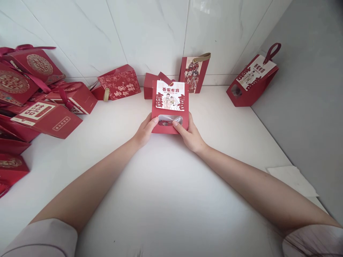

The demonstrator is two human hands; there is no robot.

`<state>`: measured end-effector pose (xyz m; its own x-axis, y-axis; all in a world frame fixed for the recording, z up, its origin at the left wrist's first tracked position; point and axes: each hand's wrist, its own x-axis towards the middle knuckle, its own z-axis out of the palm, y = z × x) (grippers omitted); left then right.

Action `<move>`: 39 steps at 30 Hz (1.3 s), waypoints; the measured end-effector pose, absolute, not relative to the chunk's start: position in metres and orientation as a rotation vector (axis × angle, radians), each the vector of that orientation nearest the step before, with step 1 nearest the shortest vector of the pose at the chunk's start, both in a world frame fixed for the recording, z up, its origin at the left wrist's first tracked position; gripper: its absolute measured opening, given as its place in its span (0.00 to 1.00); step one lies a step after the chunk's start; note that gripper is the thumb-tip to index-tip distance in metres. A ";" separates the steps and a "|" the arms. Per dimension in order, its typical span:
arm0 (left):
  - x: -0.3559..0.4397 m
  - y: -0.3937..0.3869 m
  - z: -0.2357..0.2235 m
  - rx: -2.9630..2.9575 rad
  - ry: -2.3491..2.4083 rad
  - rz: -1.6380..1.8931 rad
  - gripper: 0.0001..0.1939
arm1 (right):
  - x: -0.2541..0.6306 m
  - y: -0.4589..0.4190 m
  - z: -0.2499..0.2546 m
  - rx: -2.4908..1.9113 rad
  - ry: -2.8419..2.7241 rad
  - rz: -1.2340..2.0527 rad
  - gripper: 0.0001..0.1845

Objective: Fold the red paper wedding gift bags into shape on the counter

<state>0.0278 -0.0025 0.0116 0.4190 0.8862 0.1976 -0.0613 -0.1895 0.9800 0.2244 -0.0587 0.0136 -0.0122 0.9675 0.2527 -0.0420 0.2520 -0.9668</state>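
Observation:
Between my two hands is a red gift box (170, 112) with a white panel showing a cartoon couple and red characters. Low on its front is an oval clear window, and something shiny shows inside. My left hand (146, 130) grips the lower left side, thumb on the front by the window. From the lower right, my right hand (191, 134) holds it too, its thumb lying across the window. The fingers behind the box are hidden. Behind it, partly covered, stand another red box (149, 86) and a tall red box (193, 74) with a tan strap.
Red boxes with ribbons (32, 75) are piled at the left. A patterned red box (120, 84) leans by the tiled wall (150, 32). At the right stands a red box with a loop handle (252, 80). White paper (293, 178) lies on the white table (166, 200).

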 end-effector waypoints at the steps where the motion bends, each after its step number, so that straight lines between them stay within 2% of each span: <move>1: 0.027 -0.002 0.011 1.516 0.781 1.015 0.32 | 0.225 -0.058 0.013 -0.984 -1.307 1.046 0.40; 19: 0.026 -0.001 0.009 1.485 0.835 0.982 0.33 | 0.224 -0.058 0.014 -0.965 -1.306 1.041 0.44; 39: 0.029 0.000 0.006 1.488 0.727 1.030 0.30 | 0.227 -0.055 0.010 -0.990 -1.342 1.009 0.49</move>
